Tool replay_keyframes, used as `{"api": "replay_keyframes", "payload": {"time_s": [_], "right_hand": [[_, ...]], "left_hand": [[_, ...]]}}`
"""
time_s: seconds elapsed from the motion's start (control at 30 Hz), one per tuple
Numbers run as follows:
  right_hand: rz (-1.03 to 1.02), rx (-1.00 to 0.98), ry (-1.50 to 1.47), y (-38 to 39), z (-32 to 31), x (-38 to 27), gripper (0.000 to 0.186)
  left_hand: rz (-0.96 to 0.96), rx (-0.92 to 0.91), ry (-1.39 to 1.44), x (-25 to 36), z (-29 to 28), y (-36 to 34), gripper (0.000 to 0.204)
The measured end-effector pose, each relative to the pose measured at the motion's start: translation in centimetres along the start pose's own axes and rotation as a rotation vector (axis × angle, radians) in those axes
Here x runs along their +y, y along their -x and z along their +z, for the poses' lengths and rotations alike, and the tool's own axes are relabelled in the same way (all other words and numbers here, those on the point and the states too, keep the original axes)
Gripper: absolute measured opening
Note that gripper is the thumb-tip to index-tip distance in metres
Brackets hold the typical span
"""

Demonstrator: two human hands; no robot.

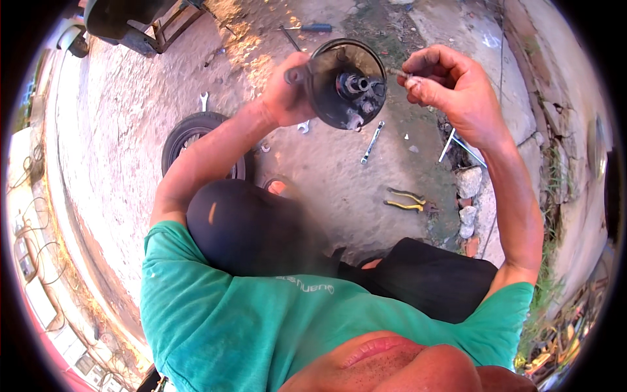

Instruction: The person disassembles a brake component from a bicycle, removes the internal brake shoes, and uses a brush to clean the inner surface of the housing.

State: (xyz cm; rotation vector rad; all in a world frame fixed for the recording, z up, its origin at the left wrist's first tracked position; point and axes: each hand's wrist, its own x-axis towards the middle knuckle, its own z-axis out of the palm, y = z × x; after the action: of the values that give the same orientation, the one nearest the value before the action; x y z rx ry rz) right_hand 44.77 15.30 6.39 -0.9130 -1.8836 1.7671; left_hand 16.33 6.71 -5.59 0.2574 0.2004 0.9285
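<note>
My left hand (289,98) is wrapped around the left side of a round black metal housing (321,91). Its open face is turned toward me, showing a bright hollow shaft in the middle and several greasy fittings around it. At the housing's right rim, my right hand (450,91) pinches a small slim bolt-like piece (397,72) between thumb and fingers. The piece points at the rim; whether it touches is too small to tell. Below the housing a combination wrench (373,142) lies on the ground, and another wrench end (304,127) shows under my left wrist.
A wheel with a black tyre (175,140) lies partly under my left forearm, with a spanner (204,102) beyond it. Yellow-handled pliers (406,200) rest before my knees. A screwdriver (315,28) lies farther off. Stones (468,182) line the right side near a cracked wall.
</note>
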Motion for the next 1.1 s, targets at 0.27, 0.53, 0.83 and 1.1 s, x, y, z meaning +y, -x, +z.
{"api": "replay_keyframes", "payload": {"time_s": [0.27, 0.53, 0.83, 1.1], "right_hand": [[-0.036, 0.074, -0.081, 1.2, -0.2, 1.4, 0.018], [-0.024, 0.039, -0.009, 1.8, -0.3, 1.9, 0.019], [-0.061, 0.050, 0.003, 0.9, -0.9, 3.0, 0.020], [0.122, 0.236, 0.118, 0.3, 0.1, 1.4, 0.015]], "left_hand": [[-0.096, 0.234, 0.017, -2.8, 2.7, -2.8, 0.060], [-0.118, 0.319, -0.055, -3.5, 4.6, -4.0, 0.061], [-0.208, 0.170, -0.064, -3.2, 5.6, -4.0, 0.060], [-0.231, 0.229, -0.039, -3.1, 6.1, -4.9, 0.055]]}}
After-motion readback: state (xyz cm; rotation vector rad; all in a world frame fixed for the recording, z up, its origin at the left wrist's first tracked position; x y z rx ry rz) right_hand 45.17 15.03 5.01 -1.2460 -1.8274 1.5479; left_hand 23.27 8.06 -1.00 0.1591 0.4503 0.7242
